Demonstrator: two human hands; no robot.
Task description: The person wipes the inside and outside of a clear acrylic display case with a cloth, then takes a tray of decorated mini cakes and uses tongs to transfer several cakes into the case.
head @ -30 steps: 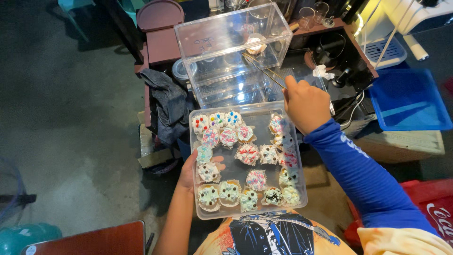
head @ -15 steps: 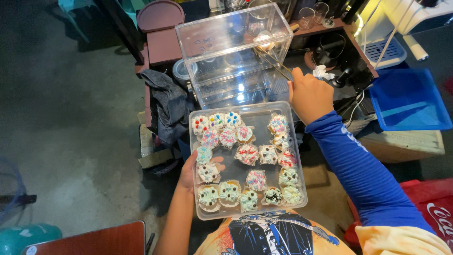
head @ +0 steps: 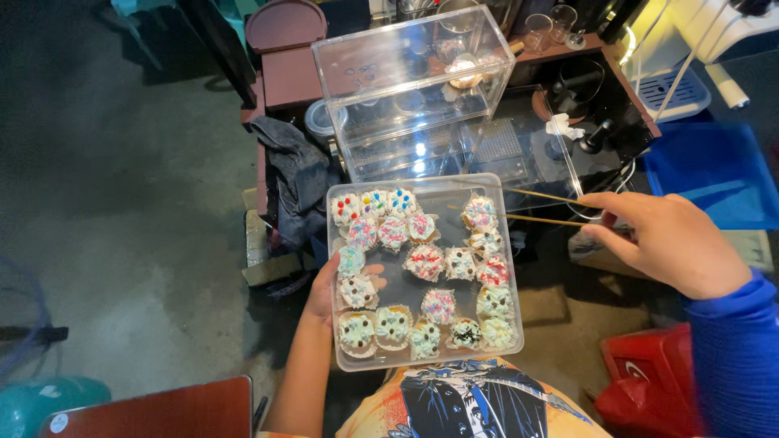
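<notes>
Beyond the clear plastic tray (head: 511, 341) of frosted, sprinkled cupcakes (head: 425, 261) I see a bigger clear plastic box (head: 410, 89), while my left hand (head: 324, 292) cups the tray's left edge from below and my right hand (head: 673, 243) pinches thin wooden chopsticks (head: 540, 207) reaching over its right side.

The right hand (head: 669, 243) is no longer far up at the clear case (head: 414, 89); it now sits nearer and further right, off the tray's (head: 426, 357) right edge. Its chopsticks (head: 540, 207), earlier reaching into the case, now point left over the tray, tips beside the cupcake (head: 479, 213) in the far right corner.
</notes>
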